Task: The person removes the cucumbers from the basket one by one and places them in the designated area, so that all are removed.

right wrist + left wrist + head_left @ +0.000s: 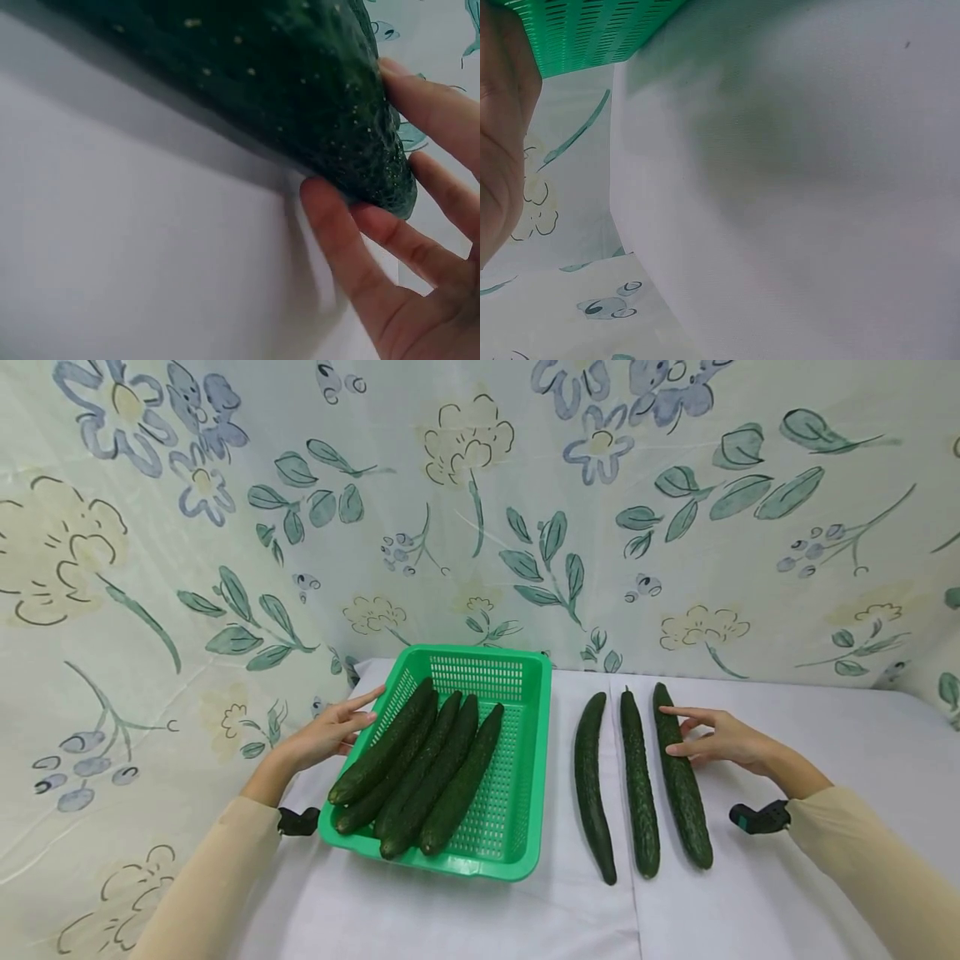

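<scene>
My left hand (322, 739) is at the left side of a green plastic basket (536, 760), its index finger reaching to the rim. In the left wrist view, part of the left hand (502, 127) shows beside the basket's slotted wall (592, 30); its fingertips are hidden there. Several dark green cucumbers (461, 785) lie lengthwise in the basket's left half. My right hand (723, 743) grips the upper part of the rightmost loose cucumber (684, 793), thumb and fingers around it. Up close, the right hand (420, 277) has fingertips on both sides of that bumpy cucumber (300, 90).
Two more cucumbers lie on the white tablecloth (780, 893) right of the basket: a curved one (591, 777) and a straighter one (637, 785). A floral curtain (480, 527) hangs behind the table and along its left side.
</scene>
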### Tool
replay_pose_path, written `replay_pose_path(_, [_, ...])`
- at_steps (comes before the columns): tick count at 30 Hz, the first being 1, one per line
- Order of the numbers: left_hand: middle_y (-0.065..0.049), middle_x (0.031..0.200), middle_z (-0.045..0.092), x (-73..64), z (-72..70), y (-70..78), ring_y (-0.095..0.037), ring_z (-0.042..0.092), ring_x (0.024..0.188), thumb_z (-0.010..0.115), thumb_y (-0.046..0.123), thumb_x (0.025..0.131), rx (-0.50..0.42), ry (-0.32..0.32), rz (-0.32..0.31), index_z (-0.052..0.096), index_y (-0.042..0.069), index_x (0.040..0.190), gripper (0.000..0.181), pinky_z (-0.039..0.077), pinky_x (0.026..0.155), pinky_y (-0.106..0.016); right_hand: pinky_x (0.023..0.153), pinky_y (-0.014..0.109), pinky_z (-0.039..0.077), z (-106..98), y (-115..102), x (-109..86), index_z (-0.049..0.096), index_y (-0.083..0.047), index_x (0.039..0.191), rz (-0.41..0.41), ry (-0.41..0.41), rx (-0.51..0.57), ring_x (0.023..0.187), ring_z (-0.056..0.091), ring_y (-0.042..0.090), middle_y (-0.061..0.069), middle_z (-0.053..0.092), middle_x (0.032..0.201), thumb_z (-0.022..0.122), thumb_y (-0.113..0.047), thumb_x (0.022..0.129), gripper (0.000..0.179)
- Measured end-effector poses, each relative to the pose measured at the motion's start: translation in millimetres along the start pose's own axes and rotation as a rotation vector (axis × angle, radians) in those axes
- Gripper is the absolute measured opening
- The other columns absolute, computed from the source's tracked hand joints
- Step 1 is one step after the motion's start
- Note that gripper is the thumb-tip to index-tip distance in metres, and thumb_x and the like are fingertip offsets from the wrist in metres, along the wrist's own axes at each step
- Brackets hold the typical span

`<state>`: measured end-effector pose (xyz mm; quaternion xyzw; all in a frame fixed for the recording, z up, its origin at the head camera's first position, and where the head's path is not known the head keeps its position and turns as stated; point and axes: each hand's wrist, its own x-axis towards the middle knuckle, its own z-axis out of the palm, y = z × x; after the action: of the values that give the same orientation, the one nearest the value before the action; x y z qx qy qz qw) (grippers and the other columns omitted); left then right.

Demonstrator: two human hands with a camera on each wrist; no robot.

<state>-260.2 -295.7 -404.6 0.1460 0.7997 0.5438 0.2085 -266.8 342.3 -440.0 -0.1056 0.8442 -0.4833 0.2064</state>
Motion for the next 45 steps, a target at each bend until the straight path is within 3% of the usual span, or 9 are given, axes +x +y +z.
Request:
replay_pose_path(13, [0.001,0.066,0.029,-0.3,-2.4,-5.0,-0.012,0.026,0.050,0.047,0.028,0.108,0.006,0.006,0.005,0.024,0.033,0.160,0.056,0.036,0.051,-0.031,0.078,0.041,0.057,-5,-4,-2.1,0.028,-0.001,0.156,0.031,-0.022,0.013,0.089,0.066,0.031,0.035,0.042,0.127,0.080,-0.016,0.086,0.088])
replay_pose_path(23, [-0.004,0.073,0.035,-2.0,-1.4,-4.1,-0.011,0.028,0.050,0.047,0.028,0.108,-0.015,-0.001,-0.004,0.024,0.032,0.160,0.057,0.039,0.053,-0.029,0.078,0.043,0.057,-9,-5,-3.7,0.031,0.006,0.152,0.030,-0.001,0.015,0.085,0.068,0.030,0.030,0.049,0.119,0.077,-0.014,0.089,0.081])
replay_pose_path(31, [0.002,0.060,0.024,-2.5,-1.5,-3.3,-0.014,0.022,0.049,0.046,0.029,0.108,-0.001,-0.002,0.011,0.023,0.032,0.160,0.057,0.032,0.051,-0.033,0.080,0.045,0.056,-16,-8,-4.0,0.032,0.006,0.152,0.030,0.026,-0.014,0.088,0.069,0.030,0.030,0.050,0.120,0.075,-0.018,0.092,0.078])
replay_pose_path(39, [0.002,0.058,0.026,-1.2,-1.4,-3.3,-0.013,0.023,0.049,0.045,0.028,0.109,-0.003,-0.011,0.010,0.022,0.033,0.160,0.057,0.037,0.052,-0.027,0.086,0.047,0.054,-26,-34,-3.9,0.032,-0.001,0.154,-0.012,0.082,-0.044,0.096,0.069,0.036,0.031,0.046,0.128,0.072,-0.027,0.094,0.077])
replay_pose_path(45, [0.002,0.057,0.024,-0.5,-1.0,-1.2,-0.014,0.022,0.049,0.045,0.029,0.109,0.004,-0.006,0.010,0.022,0.032,0.160,0.057,0.035,0.051,-0.028,0.086,0.044,0.055,-27,-60,1.8,0.033,-0.002,0.154,-0.109,0.095,0.037,0.099,0.068,0.037,0.028,0.044,0.127,0.068,-0.020,0.097,0.070])
